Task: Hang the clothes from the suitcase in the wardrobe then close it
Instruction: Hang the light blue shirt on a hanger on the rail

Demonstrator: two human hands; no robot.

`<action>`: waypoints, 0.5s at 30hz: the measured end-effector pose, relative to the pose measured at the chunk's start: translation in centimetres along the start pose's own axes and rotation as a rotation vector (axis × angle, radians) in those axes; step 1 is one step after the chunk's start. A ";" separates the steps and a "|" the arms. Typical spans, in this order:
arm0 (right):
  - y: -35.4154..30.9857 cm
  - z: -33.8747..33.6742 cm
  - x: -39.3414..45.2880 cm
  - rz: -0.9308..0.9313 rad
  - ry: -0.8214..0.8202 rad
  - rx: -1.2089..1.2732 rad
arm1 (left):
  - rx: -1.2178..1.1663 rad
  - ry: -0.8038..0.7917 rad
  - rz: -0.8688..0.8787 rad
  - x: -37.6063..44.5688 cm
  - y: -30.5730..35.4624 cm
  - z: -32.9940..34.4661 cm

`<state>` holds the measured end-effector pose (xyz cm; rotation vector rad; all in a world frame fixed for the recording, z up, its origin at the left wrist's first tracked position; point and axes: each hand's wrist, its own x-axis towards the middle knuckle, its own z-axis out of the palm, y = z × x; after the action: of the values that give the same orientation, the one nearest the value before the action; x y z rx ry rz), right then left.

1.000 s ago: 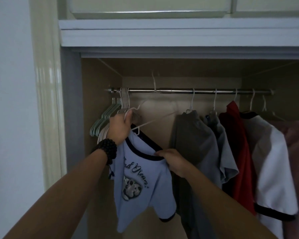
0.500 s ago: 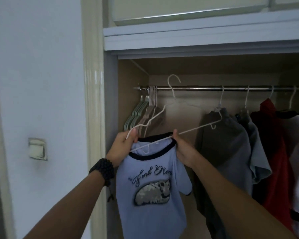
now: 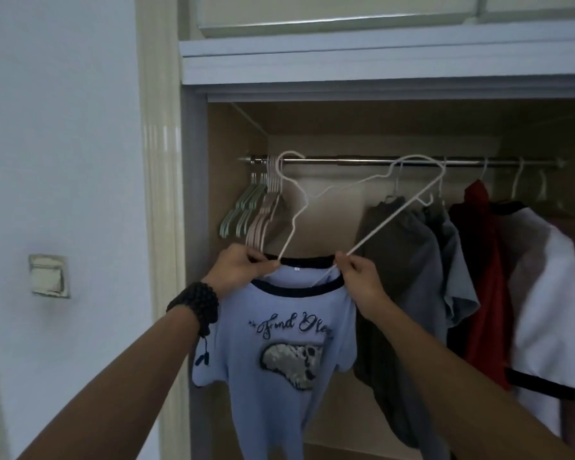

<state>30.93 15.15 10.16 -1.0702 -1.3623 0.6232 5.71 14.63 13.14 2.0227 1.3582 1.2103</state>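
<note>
We face an open wardrobe (image 3: 236, 134). Above our grips runs its rail (image 3: 362, 160), with hung shirts (image 3: 472, 260) to the right of them and empty hangers (image 3: 256, 214) up to the left. Below our grips hangs a blue T-shirt (image 3: 279, 353). Our left hand (image 3: 238, 272) and right hand (image 3: 359, 277) each pinch its dark collar at either side. A white hanger (image 3: 372, 234) rises tilted from between the grips, its lower end inside the collar.
</note>
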 end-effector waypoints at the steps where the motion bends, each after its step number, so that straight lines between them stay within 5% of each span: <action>1: 0.5 -0.8 -0.6 -0.016 -0.022 -0.069 | -0.051 -0.026 0.014 0.6 1.2 1.0; 5: 1.6 -2.7 -2.7 -0.030 -0.110 -0.165 | -0.304 -0.142 -0.093 2.2 5.4 3.7; 9: 1.2 -5.6 -4.6 0.003 -0.160 -0.186 | -0.612 -0.070 -0.243 3.4 6.9 7.2; 15: 1.2 -9.0 -5.8 0.022 -0.172 -0.195 | -0.764 -0.096 -0.284 2.3 8.9 10.8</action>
<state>38.96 8.43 7.49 -1.2102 -1.5874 0.6184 19.77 14.12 14.79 1.2864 0.8936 1.2276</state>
